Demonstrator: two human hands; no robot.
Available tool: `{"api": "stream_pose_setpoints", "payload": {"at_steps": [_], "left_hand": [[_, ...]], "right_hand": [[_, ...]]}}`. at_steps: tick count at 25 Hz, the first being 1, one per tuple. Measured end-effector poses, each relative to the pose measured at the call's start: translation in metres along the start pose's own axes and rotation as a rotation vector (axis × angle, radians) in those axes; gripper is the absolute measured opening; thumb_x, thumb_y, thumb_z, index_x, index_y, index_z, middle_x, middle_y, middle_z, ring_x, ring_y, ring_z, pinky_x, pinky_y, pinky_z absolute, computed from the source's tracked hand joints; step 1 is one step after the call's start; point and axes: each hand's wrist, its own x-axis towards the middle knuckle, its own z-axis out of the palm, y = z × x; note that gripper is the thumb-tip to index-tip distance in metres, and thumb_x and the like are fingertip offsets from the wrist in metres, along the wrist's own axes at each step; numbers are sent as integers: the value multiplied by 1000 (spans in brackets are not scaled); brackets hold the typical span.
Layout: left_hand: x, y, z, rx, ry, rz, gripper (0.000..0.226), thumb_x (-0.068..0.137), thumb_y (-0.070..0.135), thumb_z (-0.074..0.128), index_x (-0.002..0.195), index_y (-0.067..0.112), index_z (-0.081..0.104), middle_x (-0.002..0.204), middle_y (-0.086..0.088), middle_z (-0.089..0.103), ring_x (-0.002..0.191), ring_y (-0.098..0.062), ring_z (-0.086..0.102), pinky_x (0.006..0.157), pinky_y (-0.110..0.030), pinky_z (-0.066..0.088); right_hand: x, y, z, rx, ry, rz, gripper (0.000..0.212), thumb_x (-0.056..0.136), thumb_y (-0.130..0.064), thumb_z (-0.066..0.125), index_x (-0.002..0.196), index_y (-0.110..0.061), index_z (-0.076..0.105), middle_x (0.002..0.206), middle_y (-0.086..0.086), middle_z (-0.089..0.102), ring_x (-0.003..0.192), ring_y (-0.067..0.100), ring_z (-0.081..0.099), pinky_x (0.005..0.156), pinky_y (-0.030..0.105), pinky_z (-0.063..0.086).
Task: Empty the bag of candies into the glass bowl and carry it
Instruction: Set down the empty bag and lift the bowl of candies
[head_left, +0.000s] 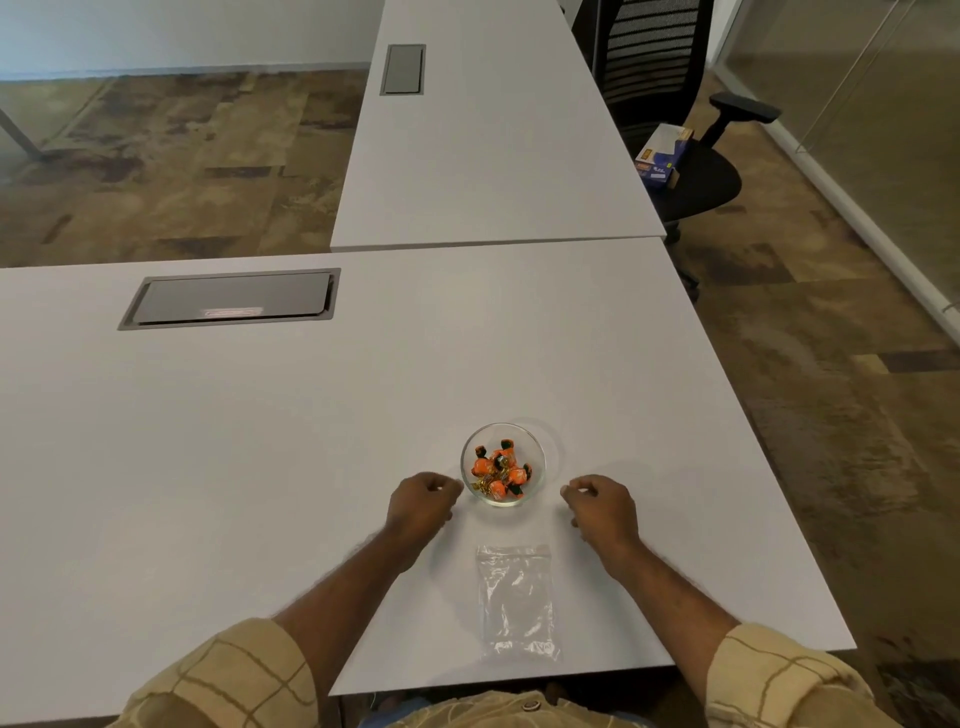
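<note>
A small glass bowl (503, 431) stands on the white table (260, 441), and several orange-wrapped candies (500, 472) lie in it. A clear plastic bag (516, 600) lies flat and empty on the table, nearer to me than the bowl. My left hand (422, 506) hovers just left of the bowl with its fingers curled, holding nothing. My right hand (602, 508) is a little to the right of the bowl, its fingers also curled and empty. Neither hand touches the bowl.
A grey cable hatch (231, 299) is set into the table at the far left. A second white table (483, 130) adjoins at the back. A black office chair (675, 104) with a box (662, 153) on its seat stands at the right.
</note>
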Motion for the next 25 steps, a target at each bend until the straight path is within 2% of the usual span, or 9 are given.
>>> {"api": "stream_pose_setpoints", "payload": {"at_steps": [4,7,9,11,13,15,18,22,25], "left_hand": [[3,25,6,-143,-48,-8,46,89,33,70,129,11,60,99,-5,70,86,-24,70,79,-39,62],[4,32,12,-176,-93,-66,61,88,29,73,142,15,49,116,-12,68,99,-29,69,80,-38,61],[4,33,15,-190,-118,-102,60,87,21,73,142,15,50,120,-15,67,98,-29,69,80,-37,61],[4,32,17,-210,-133,-119,53,87,14,72,137,13,57,111,-14,70,88,-25,69,78,-36,62],[5,31,17,-225,-132,-127,45,89,5,66,133,11,61,104,-13,71,82,-24,68,74,-34,63],[10,31,17,-223,-129,-126,43,89,-3,60,131,7,63,111,-18,71,91,-28,71,80,-38,63],[16,38,18,-203,-141,-101,39,88,-7,58,125,1,66,115,-22,70,101,-34,72,86,-44,62],[27,67,25,-199,-156,-56,38,88,-8,59,124,1,67,118,-21,70,102,-34,72,85,-43,62],[42,100,34,-186,-163,-17,39,88,-9,58,124,1,67,119,-21,69,103,-35,71,85,-43,62]], "right_hand": [[8,-27,6,79,-64,-13,31,86,-18,67,115,-9,66,86,5,70,80,31,69,82,50,59],[11,-38,15,112,-139,20,40,88,-17,66,128,-12,59,89,1,67,77,22,65,79,45,60],[12,-39,20,131,-192,46,47,88,-15,66,134,-13,55,103,8,68,91,25,67,78,41,60],[14,-37,26,123,-225,54,47,87,-9,64,132,-14,56,109,10,67,96,26,67,78,40,60],[15,-36,30,119,-227,50,43,84,0,61,124,-14,63,94,3,67,85,21,67,76,41,61],[19,-35,33,102,-197,41,39,82,5,58,115,-11,69,83,0,66,78,21,67,71,42,64],[27,-36,31,95,-136,17,28,79,4,59,98,-8,75,84,14,72,73,28,70,62,44,64],[46,-51,18,118,-86,-15,36,81,2,63,116,-6,70,96,16,70,78,30,72,55,35,62],[66,-69,2,155,-57,-44,41,80,3,63,120,-5,68,98,18,70,79,30,72,58,37,63]]}}
